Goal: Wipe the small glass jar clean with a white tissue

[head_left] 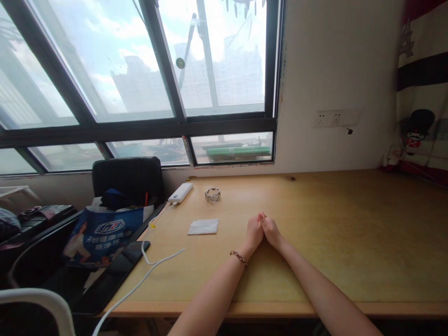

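Note:
My left hand and my right hand rest on the wooden table, meeting at the thumbs and curled fingers. Both are closed, and no object shows in them, though the far side of the fingers is hidden. A braided bracelet circles my left wrist. To the left of my hands lies a flat white folded piece, like a tissue or cloth. Farther back stands a silver openwork band, like a bangle. Neither hand touches these two.
A white power bank with a white cable lies at the table's left edge. A dark flat tablet-like slab overlaps that edge. Beside it, a black chair holds a blue bag. Windows and a wall with sockets stand behind.

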The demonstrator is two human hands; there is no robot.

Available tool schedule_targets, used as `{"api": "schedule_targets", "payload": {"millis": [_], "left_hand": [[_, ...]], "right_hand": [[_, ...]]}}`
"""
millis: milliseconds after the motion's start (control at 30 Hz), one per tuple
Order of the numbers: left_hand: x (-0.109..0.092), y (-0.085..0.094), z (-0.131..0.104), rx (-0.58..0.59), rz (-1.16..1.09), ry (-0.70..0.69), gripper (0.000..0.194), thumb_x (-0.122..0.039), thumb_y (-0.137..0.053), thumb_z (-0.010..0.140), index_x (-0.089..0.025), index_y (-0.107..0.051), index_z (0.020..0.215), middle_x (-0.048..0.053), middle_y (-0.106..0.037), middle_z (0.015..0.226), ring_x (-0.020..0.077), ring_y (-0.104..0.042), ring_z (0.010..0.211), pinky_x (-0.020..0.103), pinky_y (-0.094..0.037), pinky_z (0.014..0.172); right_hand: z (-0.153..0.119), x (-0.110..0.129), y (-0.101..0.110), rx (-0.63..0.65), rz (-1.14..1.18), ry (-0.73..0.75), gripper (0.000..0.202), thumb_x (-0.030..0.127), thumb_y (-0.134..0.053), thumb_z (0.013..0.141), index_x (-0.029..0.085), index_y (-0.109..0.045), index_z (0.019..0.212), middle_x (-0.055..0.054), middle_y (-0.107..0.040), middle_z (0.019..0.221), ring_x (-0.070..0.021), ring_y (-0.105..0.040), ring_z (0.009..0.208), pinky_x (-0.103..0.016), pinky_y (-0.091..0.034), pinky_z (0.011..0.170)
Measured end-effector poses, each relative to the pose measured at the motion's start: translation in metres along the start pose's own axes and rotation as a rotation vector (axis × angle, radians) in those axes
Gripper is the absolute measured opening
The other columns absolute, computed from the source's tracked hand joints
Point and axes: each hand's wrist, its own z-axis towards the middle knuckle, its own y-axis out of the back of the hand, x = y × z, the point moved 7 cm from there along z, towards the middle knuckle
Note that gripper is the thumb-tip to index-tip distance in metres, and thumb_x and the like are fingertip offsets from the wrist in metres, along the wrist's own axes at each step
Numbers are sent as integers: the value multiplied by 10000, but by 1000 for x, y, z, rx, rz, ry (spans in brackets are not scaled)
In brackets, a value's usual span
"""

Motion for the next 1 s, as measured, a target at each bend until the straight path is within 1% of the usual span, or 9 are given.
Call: {"api": "schedule_targets", "payload": {"millis": [233, 433, 600, 767, 1000], "left_hand": [[0, 0, 0, 1, -29, -2, 518, -440, -235, 841, -114, -575, 624, 50, -576, 566, 117, -488, 523, 211, -338, 496], [1, 0, 0, 5, -42, 4, 507, -437, -239, 841, -117, -575, 637, 51, -588, 581, 121, -501, 534, 216, -351, 510], [-1, 0, 0, 5, -43, -30, 479, -413, -249, 842, -118, -570, 643, 48, -583, 585, 120, -501, 541, 215, -350, 509], [-1, -1, 0, 10, -43, -25, 495, -422, -240, 844, -119, -574, 641, 52, -593, 595, 122, -504, 541, 218, -355, 515], [-1, -1, -1, 12, -50, -12, 502, -433, -238, 840, -119, -577, 644, 53, -594, 598, 128, -512, 551, 222, -366, 526]], "right_hand": [[0, 1, 0, -1, -21, 9, 526, 492, -254, 835, 141, -504, 533, -34, -540, 535, -138, -517, 565, -243, -404, 616], [0, -1, 1, -20, -39, 0, 517, 510, -265, 825, 146, -495, 539, -29, -539, 538, -134, -509, 542, -239, -404, 593], [0, 2, 0, -4, -42, 25, 529, 517, -249, 825, 151, -480, 523, -25, -524, 519, -133, -504, 536, -239, -402, 587], [0, 1, 1, -12, -49, 17, 531, 523, -252, 822, 151, -481, 521, -24, -521, 511, -125, -487, 504, -237, -398, 554], [0, 5, 1, -20, -56, 20, 549, 543, -255, 812, 148, -500, 520, -32, -546, 524, -133, -514, 531, -240, -409, 578]]}}
